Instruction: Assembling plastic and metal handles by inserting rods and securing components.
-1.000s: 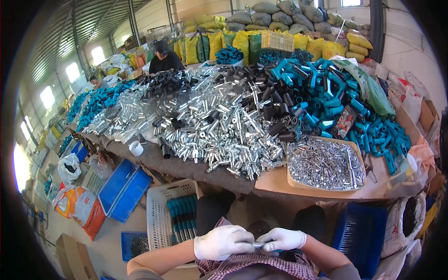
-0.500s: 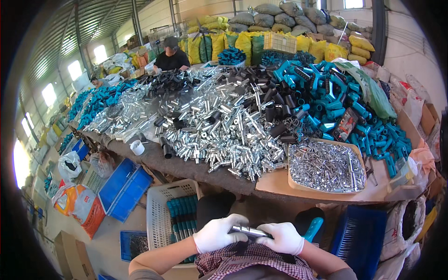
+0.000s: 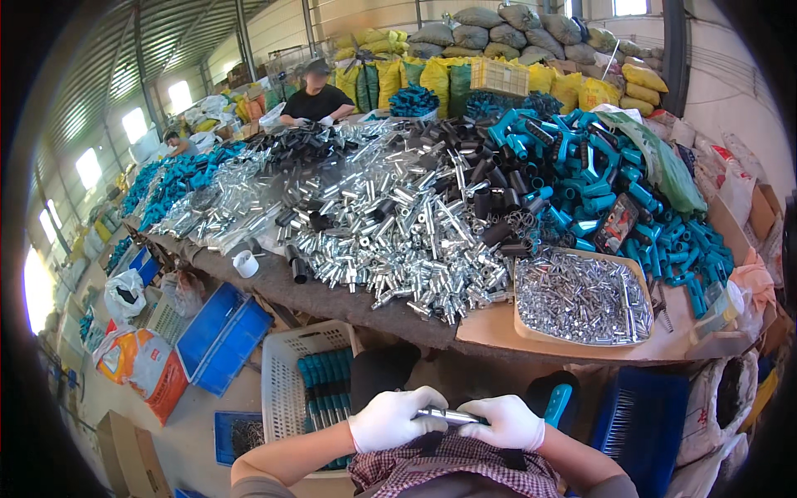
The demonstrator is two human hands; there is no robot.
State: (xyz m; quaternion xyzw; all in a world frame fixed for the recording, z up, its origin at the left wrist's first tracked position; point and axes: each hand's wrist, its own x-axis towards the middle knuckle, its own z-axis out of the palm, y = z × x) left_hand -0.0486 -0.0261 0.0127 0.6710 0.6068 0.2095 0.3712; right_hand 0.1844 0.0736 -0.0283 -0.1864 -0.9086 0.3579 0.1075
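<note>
Both my hands wear white gloves and meet in front of my checked apron (image 3: 465, 461). My left hand (image 3: 390, 422) is wrapped round one end of a shiny metal cylinder (image 3: 448, 415). The fingers of my right hand (image 3: 505, 422) close round its other end. The cylinder lies nearly level between them, with only its bright middle showing. Just beyond my right wrist stands a teal handle (image 3: 558, 404), apart from the hand. To the left, a white plastic crate (image 3: 281, 373) holds several teal-and-black handles with metal shafts (image 3: 325, 386).
A table ahead bears a heap of metal sleeves (image 3: 398, 241), black tubes (image 3: 490, 178) and teal housings (image 3: 594, 166). A tray (image 3: 521, 319) of small metal pins sits at its near edge. Blue bins (image 3: 220, 332) stand left and right. A co-worker (image 3: 315, 100) sits across the table.
My hands and the metal cylinder have shifted very slightly, both still gripping it. Across the table, the co-worker has raised their head and moved their hands over the heap.
</note>
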